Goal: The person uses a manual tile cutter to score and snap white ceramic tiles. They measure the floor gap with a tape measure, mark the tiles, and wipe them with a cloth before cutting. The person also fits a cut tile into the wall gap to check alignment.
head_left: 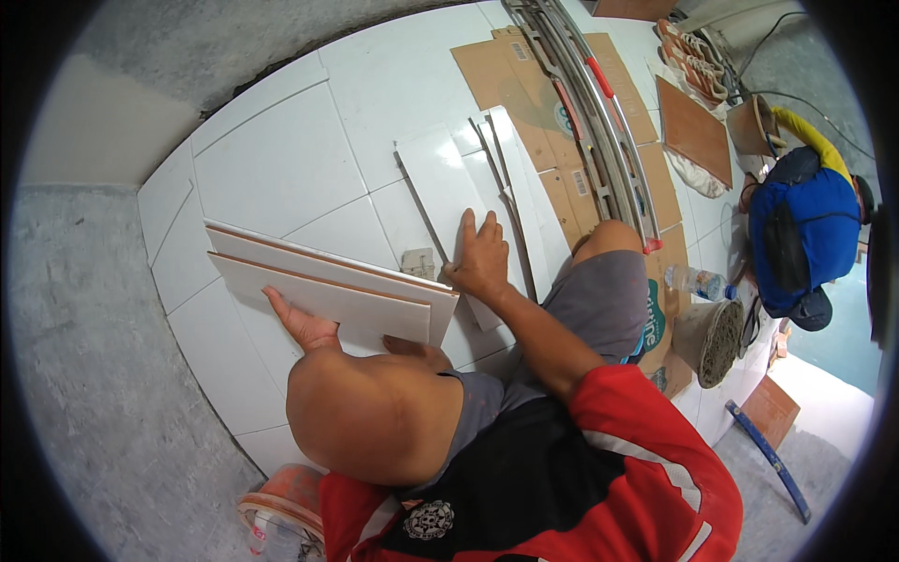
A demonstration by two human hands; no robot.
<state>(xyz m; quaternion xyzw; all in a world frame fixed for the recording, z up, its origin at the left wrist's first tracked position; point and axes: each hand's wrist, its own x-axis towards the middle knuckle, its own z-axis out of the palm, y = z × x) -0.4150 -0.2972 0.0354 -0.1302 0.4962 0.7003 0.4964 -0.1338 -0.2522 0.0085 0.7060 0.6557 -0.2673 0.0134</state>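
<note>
My left hand [304, 320] is against the lower side of white tiles [318, 300] that stand tilted on edge, one behind another, with reddish-brown cut edges. Some of its fingers are hidden, but it grips them. To the right, my right hand [482, 255] rests with fingers spread on a narrow white tile strip [440, 183] lying on the floor. Its thumb is close to the right end of the tiles on edge. More narrow tile strips [520, 187] lie just right of that hand. Between the two groups sits a small grey square piece [418, 263].
A long rail tile cutter [585, 122] lies on flattened cardboard [506, 80]. Right of my knee are a plastic bottle [702, 283] and a mortar bucket [698, 337]. A person in blue [796, 234] bends at the far right. An orange bucket [286, 496] stands lower left.
</note>
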